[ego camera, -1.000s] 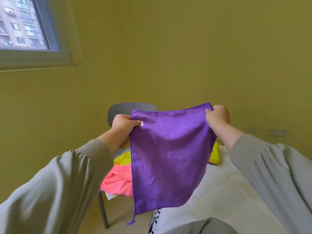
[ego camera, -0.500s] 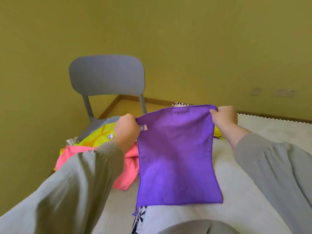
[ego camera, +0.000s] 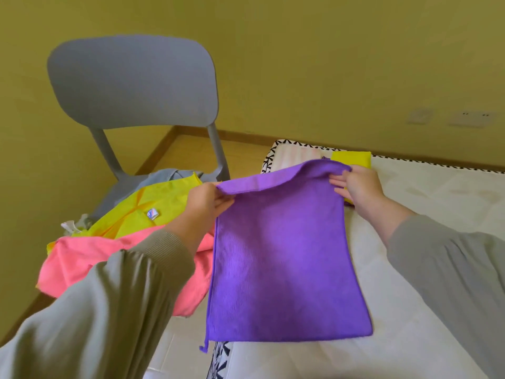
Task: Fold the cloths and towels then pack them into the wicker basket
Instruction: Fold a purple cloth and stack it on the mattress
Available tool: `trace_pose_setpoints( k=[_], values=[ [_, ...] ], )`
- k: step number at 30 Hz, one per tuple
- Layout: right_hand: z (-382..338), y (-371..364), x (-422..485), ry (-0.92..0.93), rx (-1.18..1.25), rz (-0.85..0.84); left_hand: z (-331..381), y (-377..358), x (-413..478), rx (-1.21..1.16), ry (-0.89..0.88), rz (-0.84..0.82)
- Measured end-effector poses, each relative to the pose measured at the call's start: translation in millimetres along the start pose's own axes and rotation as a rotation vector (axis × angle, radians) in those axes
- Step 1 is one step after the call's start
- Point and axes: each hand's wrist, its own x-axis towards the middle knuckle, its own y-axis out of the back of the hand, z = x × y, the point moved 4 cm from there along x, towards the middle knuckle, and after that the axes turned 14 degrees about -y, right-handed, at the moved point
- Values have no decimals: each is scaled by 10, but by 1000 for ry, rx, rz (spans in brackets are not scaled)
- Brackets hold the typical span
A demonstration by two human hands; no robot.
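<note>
A purple cloth (ego camera: pixel 284 258) lies mostly flat on the white mattress (ego camera: pixel 426 318), its far edge lifted and curling toward me. My left hand (ego camera: pixel 205 201) pinches the far left corner. My right hand (ego camera: pixel 358 184) pinches the far right corner. A folded yellow cloth (ego camera: pixel 351 157) rests on the mattress just beyond my right hand. On the grey chair (ego camera: pixel 131 83) to the left sits a loose pile with a yellow cloth (ego camera: pixel 153 206) and a pink cloth (ego camera: pixel 82 263). No wicker basket is in view.
The mattress has a black-and-white patterned edge (ego camera: pixel 269 160) at its left side. The chair stands against the yellow wall, with wooden floor (ego camera: pixel 191 151) behind it. Wall sockets (ego camera: pixel 472 119) sit low on the wall at the right.
The purple cloth went from hanging in the air to lying on the mattress. Both hands came down with it, and its far edge now curls over. The view tilted downward.
</note>
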Motion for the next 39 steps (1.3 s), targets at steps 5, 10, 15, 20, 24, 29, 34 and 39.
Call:
trace_pose_setpoints(
  k=[5,10,15,20,24,29,34,39],
  values=[
    [-364,74,-52,-11,205,-13,180,-161,109,-199,-11,-38],
    [-147,197,-189,-33,148,49,-76,14,121,46,-33,78],
    [427,364,-396,-59,112,137,-353,292,-40,182,-119,124],
    [1036,515,-767,-4,-116,457,-710,500,-356,197,-80,141],
    [1456,531,-990,-73,-192,487,-998,748,-565,301,-30,196],
    [1640,569,-967,-150,-307,406,-1217,864,-664,200,129,234],
    [1657,549,-929,-102,-373,408,-1272,897,-637,184,154,241],
    [1706,581,-837,-70,-408,429,-1190,886,-676,499,-4,199]
  ],
)
